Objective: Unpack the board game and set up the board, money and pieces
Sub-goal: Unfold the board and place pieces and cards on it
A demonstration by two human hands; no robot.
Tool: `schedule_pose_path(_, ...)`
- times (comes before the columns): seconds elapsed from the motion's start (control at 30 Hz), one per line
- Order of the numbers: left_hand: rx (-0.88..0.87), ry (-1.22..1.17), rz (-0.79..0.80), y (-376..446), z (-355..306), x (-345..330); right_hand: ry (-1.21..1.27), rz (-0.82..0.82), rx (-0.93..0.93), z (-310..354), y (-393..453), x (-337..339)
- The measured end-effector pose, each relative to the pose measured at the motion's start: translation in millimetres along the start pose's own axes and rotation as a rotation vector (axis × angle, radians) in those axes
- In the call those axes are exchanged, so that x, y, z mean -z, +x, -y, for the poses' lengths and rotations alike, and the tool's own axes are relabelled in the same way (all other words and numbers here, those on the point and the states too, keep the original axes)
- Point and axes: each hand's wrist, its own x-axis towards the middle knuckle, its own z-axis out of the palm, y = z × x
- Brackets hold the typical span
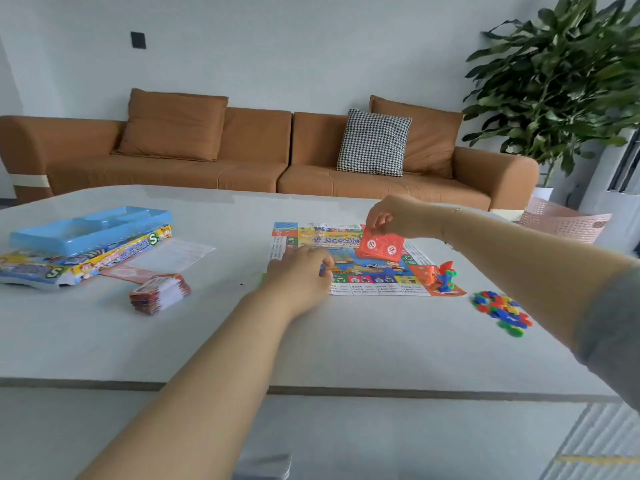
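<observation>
The colourful paper game board [377,282] lies flat on the white table [242,334]. My right hand [391,216] hovers over its far side, pinching a red deck of cards [380,248] by its top edge. My left hand [301,275] rests on the board's left part, fingers curled over something small and orange that I cannot make out. Orange, red, blue and green player figures [443,273] stand on the board's near right corner. A heap of coloured plastic chips [500,311] lies right of the board. A stack of paper money [160,293] sits to the left.
The opened game box [79,265] with a blue plastic tray [90,228] on it lies at the far left, with paper sheets [162,259] beside it. Behind the table stand an orange sofa [263,157], a pink basket [564,223] and a large plant [568,84].
</observation>
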Motion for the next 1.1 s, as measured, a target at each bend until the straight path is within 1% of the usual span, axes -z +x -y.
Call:
schedule_pose_path(0.2, 0.009, -0.005, 0.037, 5.5, 0.7, -3.0, -0.017, 0.083, 0.014, -8.1, 27.8, -22.7)
schedule_pose_path(0.5, -0.026, 0.012, 0.051, 2.4, 1.9, -4.4, -0.081, 0.095, 0.042, -6.0, 26.6, -28.2)
schedule_pose_path(0.8, -0.028, 0.017, 0.038, 4.4, 3.5, -4.6, -0.148, -0.055, -0.035, -2.0, 20.9, -37.6)
schedule_pose_path(0.9, -0.046, -0.02, 0.01, 5.4, 5.9, -5.8, -0.05, -0.162, -0.117, 0.7, 10.4, -28.2)
schedule_pose_path(1.0, -0.079, -0.094, -0.013, 4.8, 3.2, -3.0, 0.043, -0.276, -0.143, 5.3, -9.4, -12.0)
schedule_pose_path(1.1, -0.127, -0.17, -0.007, 2.2, -4.9, 0.9, 0.097, -0.346, -0.192, 10.2, -36.7, 3.6)
